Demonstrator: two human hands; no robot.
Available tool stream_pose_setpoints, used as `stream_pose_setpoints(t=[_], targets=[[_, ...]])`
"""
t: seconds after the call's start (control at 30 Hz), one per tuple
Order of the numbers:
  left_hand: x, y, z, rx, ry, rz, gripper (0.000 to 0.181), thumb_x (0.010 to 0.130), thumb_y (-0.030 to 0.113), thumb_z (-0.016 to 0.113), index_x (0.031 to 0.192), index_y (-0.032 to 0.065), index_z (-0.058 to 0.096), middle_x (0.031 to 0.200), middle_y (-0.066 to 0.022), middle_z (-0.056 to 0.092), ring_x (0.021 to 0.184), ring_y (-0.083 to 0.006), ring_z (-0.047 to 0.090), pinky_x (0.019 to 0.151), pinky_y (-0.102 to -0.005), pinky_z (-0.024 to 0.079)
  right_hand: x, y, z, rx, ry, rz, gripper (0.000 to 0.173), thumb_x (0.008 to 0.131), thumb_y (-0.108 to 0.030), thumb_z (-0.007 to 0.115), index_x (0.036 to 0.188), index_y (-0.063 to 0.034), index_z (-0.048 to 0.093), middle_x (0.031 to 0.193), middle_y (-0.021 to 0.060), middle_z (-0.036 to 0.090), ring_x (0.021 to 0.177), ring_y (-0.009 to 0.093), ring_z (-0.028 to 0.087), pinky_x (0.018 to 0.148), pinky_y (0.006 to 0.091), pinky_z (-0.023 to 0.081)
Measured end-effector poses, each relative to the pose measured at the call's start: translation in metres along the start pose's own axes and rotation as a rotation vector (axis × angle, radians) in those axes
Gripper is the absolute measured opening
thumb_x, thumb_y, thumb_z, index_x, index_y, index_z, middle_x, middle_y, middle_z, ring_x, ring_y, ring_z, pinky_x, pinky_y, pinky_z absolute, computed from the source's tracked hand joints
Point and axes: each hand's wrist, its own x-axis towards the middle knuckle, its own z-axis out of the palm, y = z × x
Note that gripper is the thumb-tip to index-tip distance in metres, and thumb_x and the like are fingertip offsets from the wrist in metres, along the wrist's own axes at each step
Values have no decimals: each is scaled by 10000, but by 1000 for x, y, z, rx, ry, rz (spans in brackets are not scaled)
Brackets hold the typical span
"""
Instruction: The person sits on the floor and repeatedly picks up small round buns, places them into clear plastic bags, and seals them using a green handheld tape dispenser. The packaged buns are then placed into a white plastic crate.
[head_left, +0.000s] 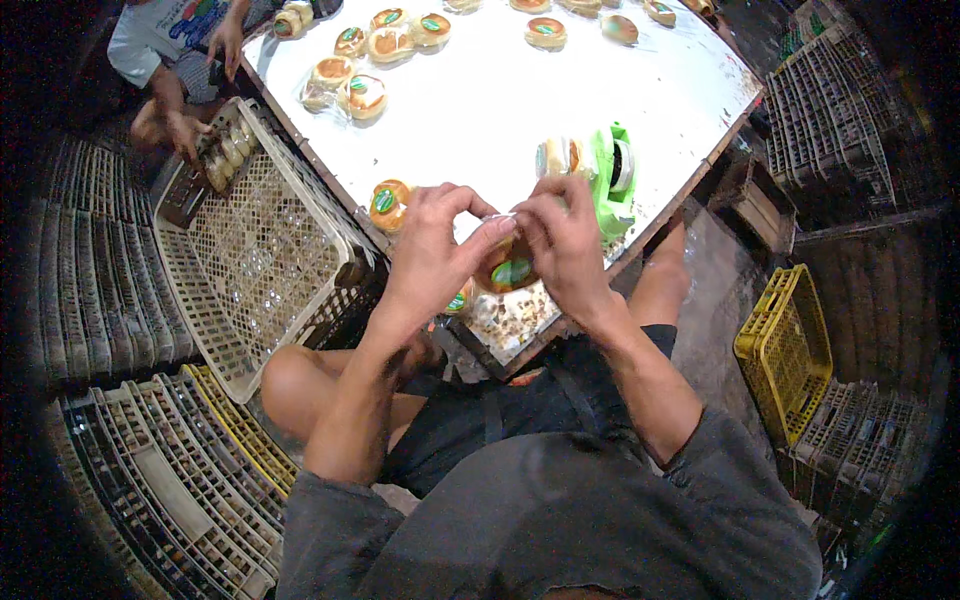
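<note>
My left hand (439, 244) and my right hand (566, 247) meet over the near corner of a white table, both pinching the top of a clear plastic bag. In the bag is a round golden-brown bun or cake (510, 270) with a green label, hanging between the hands. Just beyond my right hand stands a green tape dispenser (616, 180), with wrapped buns (559, 156) at its left side. Another labelled bun (390, 204) lies left of my left hand. Part of one more (457, 298) shows below my left fingers.
Further wrapped buns (363, 96) lie across the white table (465, 120). Left of it, a large tilted plastic crate (330, 232) holds a row of packed buns, touched by another person's hand (184, 135). Stacked crates (172, 480) stand at the left; a yellow crate (787, 352) is at the right.
</note>
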Motion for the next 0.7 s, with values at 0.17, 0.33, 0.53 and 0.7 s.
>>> stream_pose_setpoints(t=[0.17,0.33,0.53,0.7], targets=[[-15,27,37,-949,291,-751,192,833,110,684,725,17,556,881,-40,539,812,-106,482,728,-255,416,-3,-29,25,764,289,669,123,862,-43,621,964,-16,556,1030,97,565,980,176,535,885,300,427],[-13,13,62,-865,378,-541,231,792,-12,640,871,57,433,758,0,463,723,-90,445,718,-247,410,-18,40,-11,321,370,479,376,869,-87,625,1203,-11,471,1106,122,549,1029,224,548,918,338,439],[-12,-4,82,-665,141,-491,203,807,18,643,858,42,448,767,-2,472,729,-92,455,704,-252,418,-55,170,-32,-201,49,900,432,844,-378,625,939,43,658,1031,238,562,1033,359,518,917,431,389],[-9,-9,92,-668,110,-537,190,812,35,637,850,40,451,773,-4,488,726,-86,455,694,-244,415,-24,154,-45,-219,168,748,437,843,-369,621,837,64,682,926,239,594,951,362,560,866,440,419]])
